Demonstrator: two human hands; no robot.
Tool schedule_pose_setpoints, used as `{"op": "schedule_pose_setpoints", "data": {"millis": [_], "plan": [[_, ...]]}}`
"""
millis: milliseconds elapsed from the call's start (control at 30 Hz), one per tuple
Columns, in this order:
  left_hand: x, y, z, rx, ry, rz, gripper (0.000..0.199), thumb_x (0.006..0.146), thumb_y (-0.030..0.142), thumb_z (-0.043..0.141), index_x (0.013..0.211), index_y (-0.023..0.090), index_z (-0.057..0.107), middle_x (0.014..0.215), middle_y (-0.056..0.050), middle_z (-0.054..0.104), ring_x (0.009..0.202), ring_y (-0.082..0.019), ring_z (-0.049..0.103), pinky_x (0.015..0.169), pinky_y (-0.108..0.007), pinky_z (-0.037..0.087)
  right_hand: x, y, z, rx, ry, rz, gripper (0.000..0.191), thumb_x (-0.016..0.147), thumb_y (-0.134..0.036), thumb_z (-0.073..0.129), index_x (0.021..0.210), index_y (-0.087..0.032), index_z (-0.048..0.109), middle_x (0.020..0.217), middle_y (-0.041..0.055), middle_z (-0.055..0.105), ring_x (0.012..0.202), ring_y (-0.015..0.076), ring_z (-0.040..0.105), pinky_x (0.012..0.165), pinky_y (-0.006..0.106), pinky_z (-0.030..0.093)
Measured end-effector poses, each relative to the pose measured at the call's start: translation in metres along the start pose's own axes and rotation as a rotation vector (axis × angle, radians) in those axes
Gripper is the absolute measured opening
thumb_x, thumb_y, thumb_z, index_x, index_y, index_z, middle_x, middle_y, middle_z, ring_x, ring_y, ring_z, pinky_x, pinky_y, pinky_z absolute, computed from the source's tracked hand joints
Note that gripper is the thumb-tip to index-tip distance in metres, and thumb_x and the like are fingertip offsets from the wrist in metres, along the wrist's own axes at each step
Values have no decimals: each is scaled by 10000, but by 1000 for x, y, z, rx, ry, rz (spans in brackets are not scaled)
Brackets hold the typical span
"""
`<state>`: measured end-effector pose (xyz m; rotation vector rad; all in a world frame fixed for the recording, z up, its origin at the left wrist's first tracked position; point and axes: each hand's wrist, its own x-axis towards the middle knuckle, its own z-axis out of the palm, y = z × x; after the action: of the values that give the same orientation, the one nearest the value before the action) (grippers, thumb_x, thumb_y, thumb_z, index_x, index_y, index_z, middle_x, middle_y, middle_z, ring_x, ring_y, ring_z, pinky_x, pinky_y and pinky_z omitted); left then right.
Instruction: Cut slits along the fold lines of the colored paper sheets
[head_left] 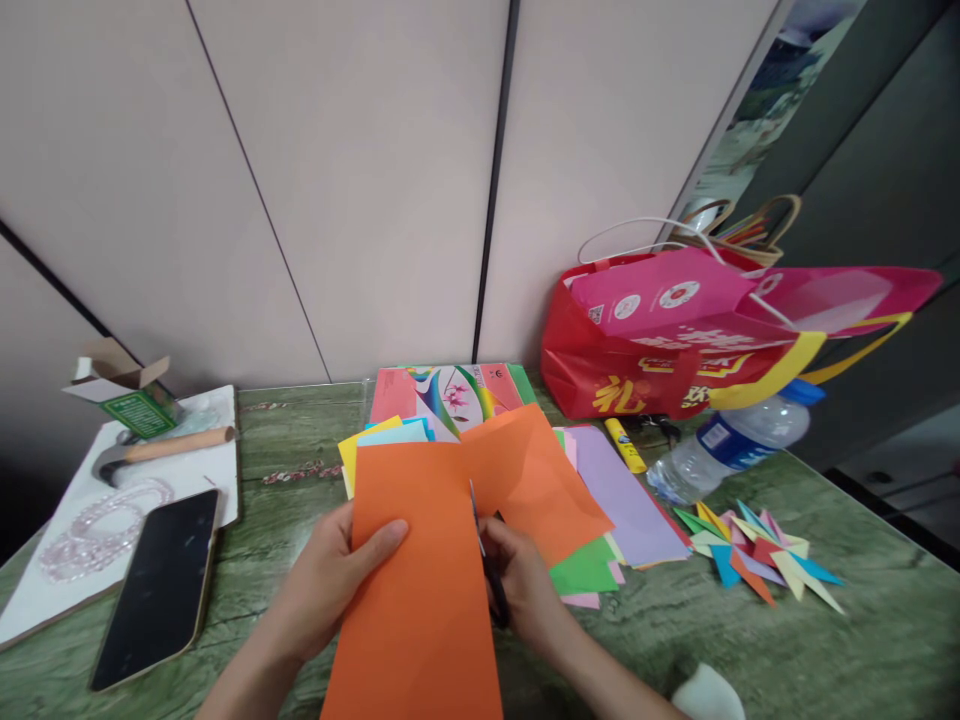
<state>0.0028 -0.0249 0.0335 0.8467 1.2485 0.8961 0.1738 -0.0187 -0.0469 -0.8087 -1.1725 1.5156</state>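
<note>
My left hand (341,565) grips the left edge of an orange sheet of paper (420,600), thumb on top. In my right hand (523,580) is a pair of scissors (493,580) with dark handles, its blades at the sheet's right side. A cut runs down from the top edge, and the orange flap (536,480) to its right leans away over other papers. Behind the sheet, yellow and light blue papers (394,432) stick out. Purple paper (619,490) and green paper (589,568) lie to the right, partly covered by the flap.
Folded paper pieces (757,550) lie right, near a water bottle (739,440), a yellow glue stick (625,445) and a red bag (645,340). A colourful paper pack (450,390) lies behind. Left are a phone (161,585), a hammer (165,447), a small green box (139,400) and clear beads (97,535).
</note>
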Motion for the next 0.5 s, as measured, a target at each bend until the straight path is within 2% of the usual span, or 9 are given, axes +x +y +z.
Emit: {"op": "schedule_pose_setpoints", "data": {"millis": [300, 500], "plan": [[0, 4, 2, 11, 0, -6, 263, 644, 368, 710, 801, 175, 622, 712, -29, 728, 565, -172, 651, 518, -263, 519, -1, -2, 1, -9, 13, 23, 196, 592, -232, 721, 675, -199, 546, 531, -55, 552, 511, 108, 471, 545, 234, 408], [-1, 4, 3, 35, 25, 9, 271, 631, 372, 715, 792, 172, 628, 691, -30, 721, 565, -180, 650, 499, -261, 513, 0, 1, 0, -18, 54, 50, 161, 588, -238, 691, 649, -198, 548, 533, -49, 522, 508, 108, 445, 473, 211, 371]]}}
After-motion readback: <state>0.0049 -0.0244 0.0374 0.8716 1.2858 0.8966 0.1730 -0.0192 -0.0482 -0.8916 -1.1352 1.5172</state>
